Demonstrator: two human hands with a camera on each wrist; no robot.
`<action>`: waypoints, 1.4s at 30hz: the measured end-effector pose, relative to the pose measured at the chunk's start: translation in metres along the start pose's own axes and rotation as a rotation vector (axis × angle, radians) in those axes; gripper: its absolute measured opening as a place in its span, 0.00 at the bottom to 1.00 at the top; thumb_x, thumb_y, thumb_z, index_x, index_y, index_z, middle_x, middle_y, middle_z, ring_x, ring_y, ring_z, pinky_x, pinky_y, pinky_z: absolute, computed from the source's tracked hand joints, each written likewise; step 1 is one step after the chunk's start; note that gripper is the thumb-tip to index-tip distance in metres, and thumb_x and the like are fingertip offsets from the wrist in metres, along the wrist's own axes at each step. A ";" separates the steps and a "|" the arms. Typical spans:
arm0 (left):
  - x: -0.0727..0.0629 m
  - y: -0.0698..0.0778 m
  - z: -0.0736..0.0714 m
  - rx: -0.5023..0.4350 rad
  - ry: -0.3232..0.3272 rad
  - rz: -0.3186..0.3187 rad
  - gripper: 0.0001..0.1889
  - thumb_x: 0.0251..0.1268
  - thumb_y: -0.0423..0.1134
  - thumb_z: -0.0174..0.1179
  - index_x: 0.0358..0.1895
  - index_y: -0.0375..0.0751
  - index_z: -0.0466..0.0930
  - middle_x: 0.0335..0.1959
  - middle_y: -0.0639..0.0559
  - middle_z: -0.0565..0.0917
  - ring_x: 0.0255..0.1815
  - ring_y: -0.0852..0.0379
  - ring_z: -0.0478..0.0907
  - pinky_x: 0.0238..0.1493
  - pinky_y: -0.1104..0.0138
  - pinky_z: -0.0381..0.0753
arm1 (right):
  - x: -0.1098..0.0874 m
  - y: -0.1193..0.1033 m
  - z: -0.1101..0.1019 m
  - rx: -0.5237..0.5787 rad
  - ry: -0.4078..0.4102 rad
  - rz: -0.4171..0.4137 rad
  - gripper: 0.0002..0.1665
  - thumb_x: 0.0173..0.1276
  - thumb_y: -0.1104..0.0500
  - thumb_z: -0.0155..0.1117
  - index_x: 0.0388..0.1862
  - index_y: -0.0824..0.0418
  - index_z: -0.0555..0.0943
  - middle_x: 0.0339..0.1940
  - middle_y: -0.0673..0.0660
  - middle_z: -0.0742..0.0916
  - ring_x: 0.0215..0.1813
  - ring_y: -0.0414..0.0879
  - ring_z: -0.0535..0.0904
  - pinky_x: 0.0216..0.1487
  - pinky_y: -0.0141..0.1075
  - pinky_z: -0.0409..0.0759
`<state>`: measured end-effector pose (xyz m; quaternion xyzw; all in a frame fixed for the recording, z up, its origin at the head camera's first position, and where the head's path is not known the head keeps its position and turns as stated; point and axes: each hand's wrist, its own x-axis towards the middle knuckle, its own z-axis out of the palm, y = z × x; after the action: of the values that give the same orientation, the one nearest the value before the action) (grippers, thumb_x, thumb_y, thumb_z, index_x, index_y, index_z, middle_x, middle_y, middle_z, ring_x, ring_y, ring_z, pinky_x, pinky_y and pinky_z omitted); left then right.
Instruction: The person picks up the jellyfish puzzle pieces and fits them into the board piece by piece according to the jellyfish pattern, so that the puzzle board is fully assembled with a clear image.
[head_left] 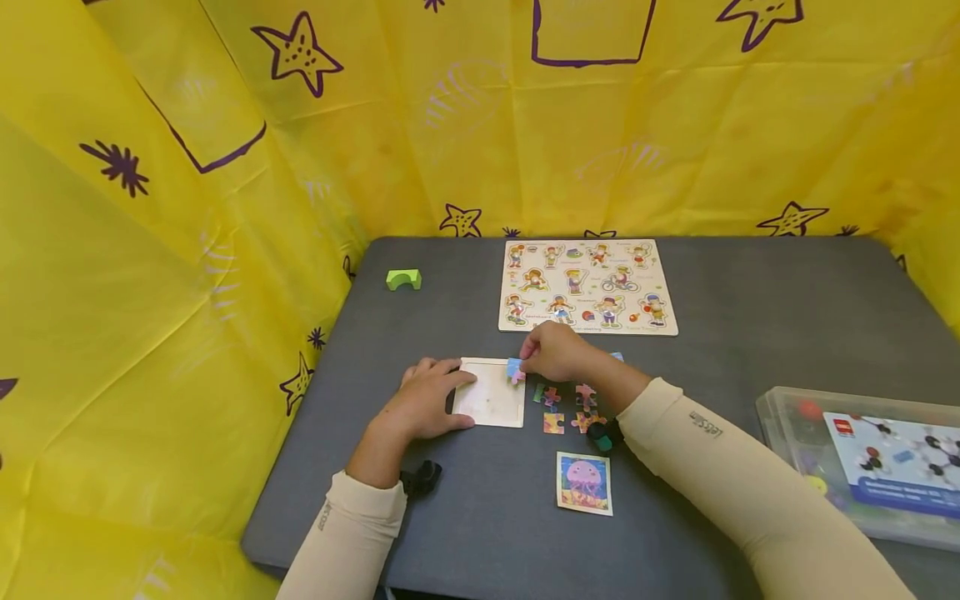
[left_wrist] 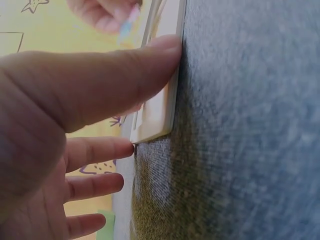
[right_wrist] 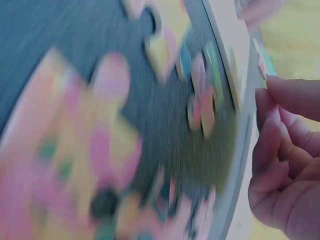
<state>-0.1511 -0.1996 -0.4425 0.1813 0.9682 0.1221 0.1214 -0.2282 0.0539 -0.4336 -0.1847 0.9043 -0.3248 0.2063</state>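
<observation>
My right hand (head_left: 555,352) pinches a blue and pink jigsaw piece (head_left: 515,371) between thumb and forefinger, over the upper right corner of a pale wooden puzzle tray (head_left: 489,396). In the right wrist view the piece (right_wrist: 263,60) shows edge-on past the fingertips. My left hand (head_left: 431,398) rests at the tray's left side, fingers spread and straight. The left wrist view has its thumb (left_wrist: 150,65) lying on the tray's rim (left_wrist: 159,122). Several loose jigsaw pieces (head_left: 554,423) lie right of the tray, some partly behind the right forearm. Below them is a jellyfish picture card (head_left: 584,483).
A wooden board with sports figures (head_left: 588,287) lies at the back of the grey table (head_left: 750,317). A green arch block (head_left: 403,279) stands back left. On the right is a clear plastic box (head_left: 862,458) with a printed label. Yellow cloth (head_left: 465,150) hangs behind and left.
</observation>
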 end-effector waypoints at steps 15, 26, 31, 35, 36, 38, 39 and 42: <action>-0.004 0.003 0.002 -0.029 0.027 0.029 0.34 0.57 0.52 0.75 0.67 0.51 0.76 0.74 0.44 0.72 0.67 0.42 0.69 0.66 0.46 0.64 | 0.037 -0.041 0.033 -0.286 0.043 -0.018 0.12 0.60 0.53 0.77 0.36 0.56 0.84 0.36 0.52 0.86 0.37 0.48 0.80 0.38 0.39 0.77; -0.002 0.007 -0.001 0.072 -0.030 -0.006 0.38 0.59 0.57 0.72 0.74 0.58 0.72 0.75 0.45 0.70 0.68 0.42 0.67 0.64 0.47 0.65 | 0.041 -0.045 0.025 -0.298 0.019 -0.032 0.17 0.60 0.51 0.77 0.44 0.57 0.85 0.45 0.56 0.88 0.46 0.51 0.82 0.48 0.44 0.79; -0.003 0.009 -0.001 0.090 -0.036 -0.009 0.38 0.59 0.57 0.72 0.74 0.58 0.72 0.76 0.45 0.68 0.68 0.41 0.66 0.65 0.46 0.64 | 0.026 -0.026 0.000 -0.336 -0.017 -0.037 0.18 0.63 0.53 0.75 0.49 0.58 0.85 0.49 0.58 0.88 0.50 0.54 0.82 0.53 0.49 0.79; -0.003 0.010 0.000 0.106 -0.031 0.008 0.38 0.60 0.56 0.72 0.74 0.56 0.72 0.77 0.48 0.68 0.67 0.42 0.66 0.64 0.47 0.65 | 0.008 -0.004 -0.020 -0.371 -0.035 -0.013 0.19 0.63 0.54 0.75 0.51 0.60 0.84 0.50 0.60 0.87 0.51 0.55 0.82 0.55 0.50 0.79; -0.002 0.011 0.000 0.105 -0.031 0.015 0.38 0.60 0.55 0.72 0.74 0.55 0.72 0.77 0.49 0.68 0.67 0.43 0.66 0.63 0.48 0.65 | 0.003 0.002 -0.025 -0.374 -0.044 0.004 0.20 0.63 0.54 0.75 0.51 0.61 0.84 0.50 0.60 0.87 0.50 0.55 0.82 0.54 0.51 0.79; -0.002 0.011 -0.001 0.101 -0.035 0.027 0.38 0.60 0.55 0.72 0.74 0.53 0.72 0.76 0.50 0.69 0.66 0.43 0.67 0.62 0.48 0.65 | -0.007 0.012 -0.032 -0.387 -0.065 0.047 0.21 0.62 0.55 0.76 0.51 0.62 0.83 0.47 0.60 0.87 0.47 0.54 0.82 0.52 0.50 0.80; -0.002 0.011 -0.001 0.096 -0.038 0.032 0.38 0.60 0.54 0.72 0.74 0.53 0.72 0.76 0.50 0.69 0.66 0.43 0.67 0.62 0.49 0.66 | -0.011 0.017 -0.035 -0.391 -0.077 0.069 0.21 0.62 0.55 0.76 0.50 0.63 0.83 0.46 0.60 0.87 0.46 0.54 0.81 0.51 0.50 0.80; -0.002 0.011 -0.003 0.076 -0.051 0.035 0.38 0.61 0.53 0.72 0.75 0.52 0.71 0.76 0.50 0.70 0.66 0.44 0.68 0.62 0.49 0.66 | -0.021 0.031 -0.038 -0.399 -0.096 0.100 0.17 0.62 0.54 0.76 0.44 0.62 0.83 0.39 0.58 0.86 0.40 0.52 0.80 0.46 0.47 0.79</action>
<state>-0.1465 -0.1913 -0.4366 0.2060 0.9654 0.0827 0.1369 -0.2358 0.1056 -0.4219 -0.1923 0.9478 -0.1195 0.2244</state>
